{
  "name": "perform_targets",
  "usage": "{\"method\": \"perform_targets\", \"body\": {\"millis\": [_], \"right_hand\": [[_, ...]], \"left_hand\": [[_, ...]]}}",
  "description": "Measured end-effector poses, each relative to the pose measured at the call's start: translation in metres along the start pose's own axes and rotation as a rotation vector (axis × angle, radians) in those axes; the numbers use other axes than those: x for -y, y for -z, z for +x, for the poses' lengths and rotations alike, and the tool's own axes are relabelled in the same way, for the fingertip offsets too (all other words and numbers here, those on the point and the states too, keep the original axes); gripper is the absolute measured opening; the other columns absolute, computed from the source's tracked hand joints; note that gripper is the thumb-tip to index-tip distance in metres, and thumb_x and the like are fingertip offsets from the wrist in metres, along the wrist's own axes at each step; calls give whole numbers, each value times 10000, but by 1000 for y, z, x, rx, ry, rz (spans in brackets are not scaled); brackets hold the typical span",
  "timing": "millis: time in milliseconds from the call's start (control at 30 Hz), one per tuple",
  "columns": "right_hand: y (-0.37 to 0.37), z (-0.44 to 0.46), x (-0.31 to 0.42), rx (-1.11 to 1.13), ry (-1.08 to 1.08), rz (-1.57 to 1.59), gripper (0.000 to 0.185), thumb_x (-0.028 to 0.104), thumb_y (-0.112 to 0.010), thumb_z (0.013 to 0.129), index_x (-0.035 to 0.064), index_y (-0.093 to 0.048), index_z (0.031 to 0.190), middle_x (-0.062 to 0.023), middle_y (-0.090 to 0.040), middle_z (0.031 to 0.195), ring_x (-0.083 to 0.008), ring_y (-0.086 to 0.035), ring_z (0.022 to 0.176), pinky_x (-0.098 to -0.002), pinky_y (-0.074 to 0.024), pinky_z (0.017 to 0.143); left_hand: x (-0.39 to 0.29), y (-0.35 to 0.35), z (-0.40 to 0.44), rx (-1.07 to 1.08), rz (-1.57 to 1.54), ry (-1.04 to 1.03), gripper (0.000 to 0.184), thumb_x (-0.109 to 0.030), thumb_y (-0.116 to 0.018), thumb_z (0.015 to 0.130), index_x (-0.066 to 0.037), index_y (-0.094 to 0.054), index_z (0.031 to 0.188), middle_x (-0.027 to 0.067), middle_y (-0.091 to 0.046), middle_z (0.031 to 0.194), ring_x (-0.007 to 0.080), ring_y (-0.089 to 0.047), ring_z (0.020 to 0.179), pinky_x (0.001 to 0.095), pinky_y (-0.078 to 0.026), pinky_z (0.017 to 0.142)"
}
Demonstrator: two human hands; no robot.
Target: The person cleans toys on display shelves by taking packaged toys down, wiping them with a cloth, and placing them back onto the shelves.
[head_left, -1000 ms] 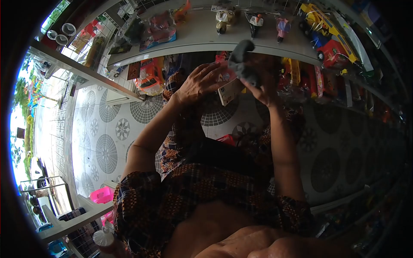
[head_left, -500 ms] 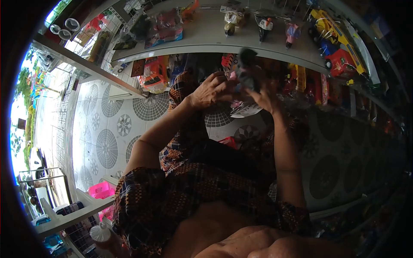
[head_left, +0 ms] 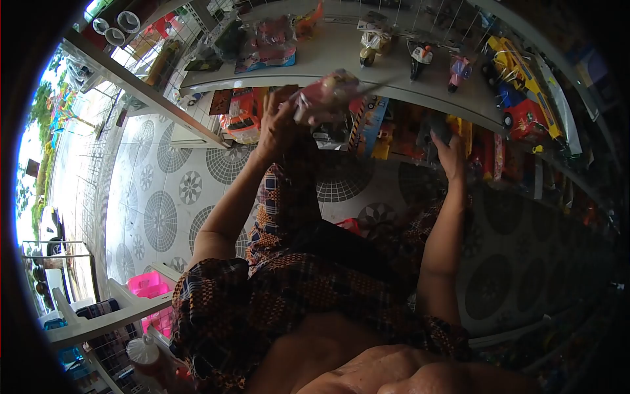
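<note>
The head view shows, nearest, the wearer's dark orange-and-blue patterned clothing (head_left: 315, 279) above a white floor of tiles with dark round motifs (head_left: 161, 220). Beyond it, the right hand (head_left: 451, 156) holds a dark grey, soft piece that looks like cloth (head_left: 434, 133), its thumb laid along it, below the front edge of the light grey upper shelf (head_left: 321, 54) and well apart from the other hand. The left hand (head_left: 278, 128) has its fingers curled round one end of a pink toy in clear plastic film (head_left: 328, 95), held up before the left half of that edge; whether it touches the edge cannot be told.

Good handling here, I judge, means gripping the firm body beneath the film, keeping the toy off the hard edge, and bunching the cloth so no loose end catches on the goods close by.

The toy looks glossy and crinkled, mostly pink with paler, yellowish patches; blur hides its exact shape.

Farther back, towards the upper shelf's right end, stand a white-and-black toy scooter (head_left: 420, 56) and a yellow-and-red toy crane truck (head_left: 527, 85).
</note>
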State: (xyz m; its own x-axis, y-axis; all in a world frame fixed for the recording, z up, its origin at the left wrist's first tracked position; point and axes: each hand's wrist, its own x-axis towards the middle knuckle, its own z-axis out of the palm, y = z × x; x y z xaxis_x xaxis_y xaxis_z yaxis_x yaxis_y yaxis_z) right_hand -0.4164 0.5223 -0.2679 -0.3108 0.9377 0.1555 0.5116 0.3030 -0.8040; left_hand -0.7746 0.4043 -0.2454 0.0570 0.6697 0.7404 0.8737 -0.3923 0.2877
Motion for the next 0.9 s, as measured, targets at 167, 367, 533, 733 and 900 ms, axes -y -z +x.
{"method": "perform_targets", "body": {"millis": [167,367,533,733,900], "right_hand": [[0,-7,21,-42,-154,55,379,289,-582,788,30,-566,1064,-183,-598,992,-309,-572,928,-366,-429,768],[-12,1,-9,-49,-123,-77,428,354,-568,794,-1,-564,1033,-164,-593,983,-279,-568,917,-346,-421,772],[-15,2,-11,11,-150,-132,389,332,-556,801,22,-563,1036,-163,-599,956,-308,-574,887,-379,-430,734],[-9,-5,13,31,-126,-299,360,229,-593,784,-23,-538,1036,-237,-584,899,-352,-585,808,-402,-458,660],[-10,-3,15,23,-74,-419,384,166,-596,775,-8,-495,1102,-248,-575,934,-364,-581,826,-409,-475,666]], "left_hand": [[15,-10,29,-244,-45,589,313,-180,-627,734,-38,-497,981,170,-558,865,345,-547,782,405,-444,664],[49,-63,64,-363,-138,555,438,-78,-662,614,-47,-472,1008,173,-562,912,352,-550,849,385,-434,733],[60,-126,88,-411,-253,623,507,-85,-671,599,-25,-466,1059,186,-557,948,333,-548,886,373,-428,767],[82,-177,107,-396,-177,620,479,-159,-677,639,-25,-463,1046,189,-562,950,364,-532,889,413,-416,770],[84,-183,113,-455,-238,536,493,-169,-694,633,-20,-446,1031,189,-575,901,374,-561,808,426,-441,698]]}}
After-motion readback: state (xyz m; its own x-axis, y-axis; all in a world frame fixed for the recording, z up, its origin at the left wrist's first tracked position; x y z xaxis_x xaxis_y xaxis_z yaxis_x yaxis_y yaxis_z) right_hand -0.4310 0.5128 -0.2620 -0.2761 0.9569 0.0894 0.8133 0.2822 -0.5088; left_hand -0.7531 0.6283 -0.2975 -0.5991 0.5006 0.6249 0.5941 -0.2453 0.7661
